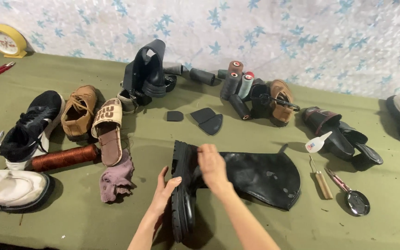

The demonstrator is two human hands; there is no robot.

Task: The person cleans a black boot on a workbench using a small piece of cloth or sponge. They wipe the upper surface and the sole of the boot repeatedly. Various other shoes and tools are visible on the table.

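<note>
A tall black boot lies on its side on the green table, its thick lugged sole pointing left. My left hand rests flat against the sole, fingers apart. My right hand lies over the boot's foot part, fingers bent and pressing near the top edge of the sole. A purple rag lies just left of my left hand.
Left: a black sneaker, brown shoe, tan sandal, brown thread spool, white shoe. Back: black heel pieces, thread cones, brown shoe. Right: black sandals, glue bottle, awl, small round metal pan.
</note>
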